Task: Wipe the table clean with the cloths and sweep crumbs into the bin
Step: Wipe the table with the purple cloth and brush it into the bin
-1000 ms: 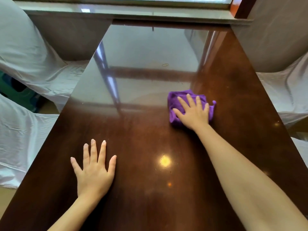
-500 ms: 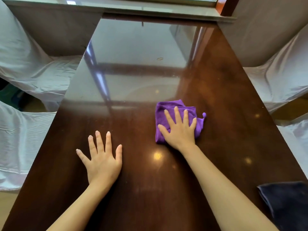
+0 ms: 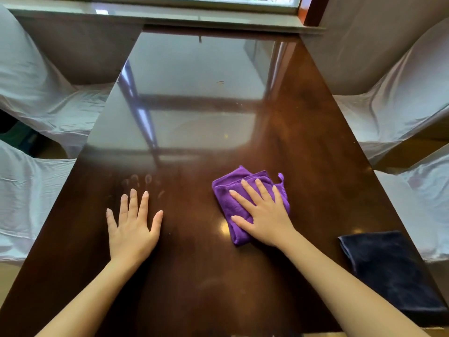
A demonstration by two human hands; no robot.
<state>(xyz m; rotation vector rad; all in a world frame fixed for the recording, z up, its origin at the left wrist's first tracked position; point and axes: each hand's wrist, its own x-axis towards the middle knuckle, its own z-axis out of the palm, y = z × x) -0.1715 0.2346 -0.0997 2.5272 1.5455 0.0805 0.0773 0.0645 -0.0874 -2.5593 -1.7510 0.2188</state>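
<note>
A folded purple cloth (image 3: 233,195) lies on the glossy dark brown table (image 3: 194,276), right of centre. My right hand (image 3: 263,215) presses flat on top of it, fingers spread and pointing away from me. My left hand (image 3: 133,224) rests flat on the bare tabletop to the left, fingers apart, holding nothing. Faint fingertip marks show on the surface just beyond its fingers. A dark navy cloth (image 3: 388,271) lies flat near the table's right edge, close to me. No bin is in view.
Chairs draped in white covers stand along both sides, two on the left (image 3: 36,93) and two on the right (image 3: 393,113). A window sill (image 3: 170,13) runs along the table's far end. A small mark (image 3: 220,82) sits on the far tabletop.
My right hand has pulled the purple cloth toward me across the table. The view has tilted down, bringing the navy cloth into sight. My left hand has slid slightly back, leaving fingertip marks.
</note>
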